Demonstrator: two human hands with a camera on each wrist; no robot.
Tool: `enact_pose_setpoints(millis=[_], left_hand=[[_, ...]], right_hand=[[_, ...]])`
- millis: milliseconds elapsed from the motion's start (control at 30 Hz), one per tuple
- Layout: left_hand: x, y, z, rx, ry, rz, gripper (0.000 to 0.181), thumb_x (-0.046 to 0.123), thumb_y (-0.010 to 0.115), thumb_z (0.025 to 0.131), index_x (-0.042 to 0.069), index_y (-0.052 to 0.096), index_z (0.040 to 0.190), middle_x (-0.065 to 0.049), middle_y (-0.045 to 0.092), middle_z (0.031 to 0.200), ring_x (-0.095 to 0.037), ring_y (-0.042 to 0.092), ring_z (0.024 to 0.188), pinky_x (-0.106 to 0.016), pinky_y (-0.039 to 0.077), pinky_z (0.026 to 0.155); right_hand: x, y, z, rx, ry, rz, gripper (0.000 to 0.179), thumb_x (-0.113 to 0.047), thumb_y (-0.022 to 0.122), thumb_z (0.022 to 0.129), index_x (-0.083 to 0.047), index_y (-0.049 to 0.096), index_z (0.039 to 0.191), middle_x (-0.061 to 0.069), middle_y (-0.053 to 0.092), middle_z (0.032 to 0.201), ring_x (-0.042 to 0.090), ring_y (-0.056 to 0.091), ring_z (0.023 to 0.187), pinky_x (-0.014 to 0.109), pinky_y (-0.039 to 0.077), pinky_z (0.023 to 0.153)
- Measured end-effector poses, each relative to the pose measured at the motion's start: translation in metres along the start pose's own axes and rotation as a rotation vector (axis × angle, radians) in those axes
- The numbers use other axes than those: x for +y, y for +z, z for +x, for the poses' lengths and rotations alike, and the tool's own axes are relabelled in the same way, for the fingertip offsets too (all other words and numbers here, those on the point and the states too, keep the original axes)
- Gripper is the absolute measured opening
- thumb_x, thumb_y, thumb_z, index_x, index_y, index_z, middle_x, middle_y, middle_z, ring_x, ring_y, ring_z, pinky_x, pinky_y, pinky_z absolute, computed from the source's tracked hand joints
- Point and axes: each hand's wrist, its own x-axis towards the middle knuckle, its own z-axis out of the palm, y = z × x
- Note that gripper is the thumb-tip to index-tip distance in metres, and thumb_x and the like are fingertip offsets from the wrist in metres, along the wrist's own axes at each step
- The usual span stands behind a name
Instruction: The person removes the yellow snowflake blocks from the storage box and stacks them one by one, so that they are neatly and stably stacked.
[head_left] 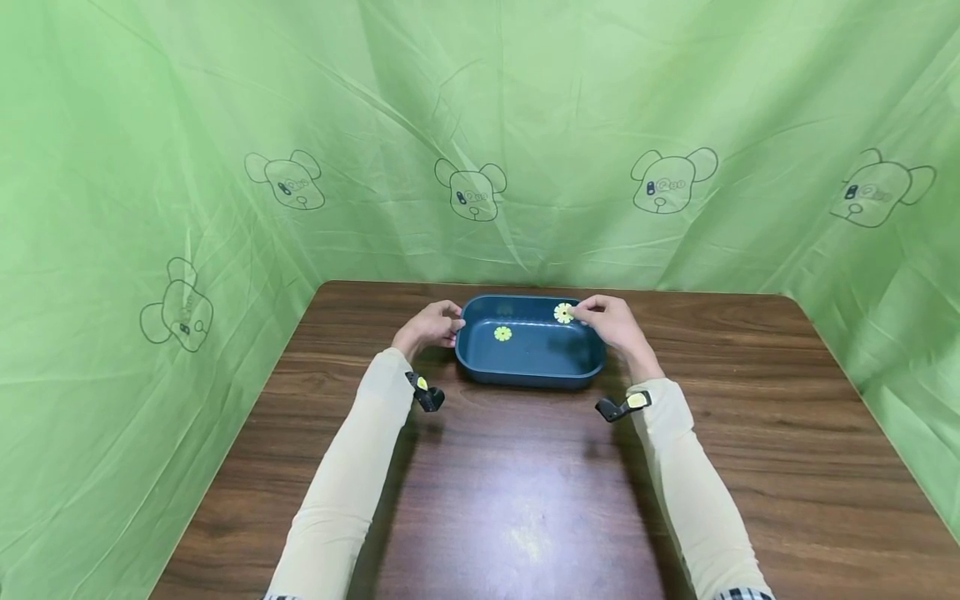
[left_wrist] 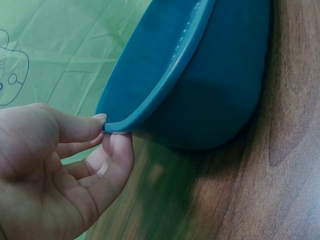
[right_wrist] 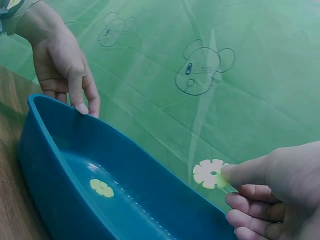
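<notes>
A blue plastic basin [head_left: 525, 382] with rounded corners sits on the wooden table. At its left end my left hand [head_left: 433, 323] pinches the rim, thumb on top and fingers beneath, as the left wrist view shows at the basin's edge [left_wrist: 165, 85]. Over the right part of the basin my right hand [head_left: 611, 321] pinches a yellow flower-shaped disc [right_wrist: 210, 173] with a small centre hole between thumb and fingers. A second yellow flower-shaped disc [head_left: 502, 333] lies inside the basin, toward its left side.
The brown wooden table [head_left: 750, 433] spreads around the basin. Behind and beside it hangs a green curtain [head_left: 562, 108] printed with bear-head outlines. Black wrist cameras [head_left: 429, 393] are strapped to both forearms over pale sleeves.
</notes>
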Motion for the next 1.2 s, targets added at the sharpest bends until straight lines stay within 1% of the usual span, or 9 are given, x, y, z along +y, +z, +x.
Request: enact_pose_setpoints(millis=[200,267,367,467,567,800,1033,1133,1200], left_hand=[[0.001,0.000,-0.003,-0.004,0.001,0.000,0.032,0.008,0.051,0.098,0.003,0.043,0.129,-0.007,0.051,0.084,-0.015,0.054,0.066,-0.047,0.050,0.094],[0.001,0.001,-0.003,-0.007,0.001,-0.004,0.033,0.008,0.051,0.098,0.002,0.043,0.129,-0.007,0.051,0.085,-0.015,0.054,0.066,-0.048,0.049,0.095],[0.001,0.001,-0.003,-0.006,0.000,-0.007,0.032,0.008,0.051,0.098,0.003,0.043,0.129,-0.007,0.051,0.085,-0.014,0.054,0.066,-0.048,0.050,0.094],[0.001,0.000,-0.003,-0.004,0.001,-0.011,0.032,0.007,0.051,0.098,0.003,0.044,0.128,-0.008,0.051,0.085,-0.015,0.054,0.066,-0.048,0.050,0.094],[0.001,0.000,-0.002,-0.007,0.004,-0.004,0.031,0.007,0.051,0.098,0.003,0.043,0.128,-0.007,0.050,0.085,-0.015,0.054,0.066,-0.045,0.052,0.090],[0.001,0.000,-0.001,-0.009,0.002,0.005,0.033,0.007,0.052,0.097,0.002,0.043,0.129,-0.009,0.051,0.087,-0.016,0.054,0.068,-0.038,0.055,0.082],[0.000,0.000,0.001,-0.007,0.003,-0.005,0.033,0.007,0.052,0.097,0.002,0.043,0.128,-0.008,0.051,0.086,-0.015,0.054,0.067,-0.039,0.055,0.082],[0.000,0.000,0.001,-0.005,-0.001,-0.008,0.032,0.007,0.052,0.097,0.003,0.044,0.127,-0.007,0.051,0.085,-0.015,0.054,0.066,-0.037,0.055,0.080],[0.000,0.000,0.001,-0.005,-0.003,-0.009,0.032,0.006,0.052,0.097,0.003,0.044,0.128,-0.007,0.051,0.085,-0.015,0.054,0.066,-0.037,0.055,0.080]], right_hand=[[0.008,-0.010,-0.003,0.030,-0.003,0.037,0.034,-0.028,0.066,0.091,0.003,0.065,0.105,0.005,0.060,0.087,0.025,0.055,0.086,0.026,0.046,0.069],[0.011,-0.015,-0.005,0.040,0.003,0.043,0.034,-0.028,0.067,0.090,0.003,0.065,0.104,0.005,0.061,0.086,0.021,0.055,0.079,0.025,0.045,0.063],[0.016,-0.022,-0.007,0.049,0.014,0.046,0.035,-0.028,0.067,0.090,0.003,0.065,0.105,0.009,0.062,0.089,0.014,0.054,0.074,0.025,0.045,0.061],[0.020,-0.028,-0.009,0.064,0.024,0.042,0.036,-0.030,0.066,0.090,0.003,0.064,0.106,0.013,0.063,0.096,0.008,0.054,0.075,0.023,0.045,0.064],[0.025,-0.033,-0.011,0.075,0.039,0.069,0.039,-0.031,0.067,0.090,0.004,0.063,0.108,0.012,0.064,0.096,0.006,0.055,0.075,0.020,0.045,0.066],[0.036,-0.044,-0.014,0.085,0.112,0.105,0.042,-0.033,0.065,0.091,0.003,0.060,0.112,-0.010,0.059,0.083,0.001,0.054,0.074,0.020,0.046,0.070],[0.051,-0.053,-0.016,0.106,0.133,0.058,0.043,-0.035,0.064,0.091,0.002,0.059,0.113,-0.007,0.056,0.090,0.008,0.054,0.083,0.022,0.045,0.075],[0.060,-0.056,-0.015,0.111,0.153,0.052,0.043,-0.035,0.064,0.091,0.002,0.059,0.113,-0.007,0.058,0.085,0.009,0.054,0.080,0.029,0.045,0.077],[0.066,-0.057,-0.014,0.113,0.173,0.048,0.044,-0.035,0.064,0.091,0.002,0.059,0.114,-0.007,0.059,0.083,0.007,0.055,0.077,0.029,0.046,0.076]])
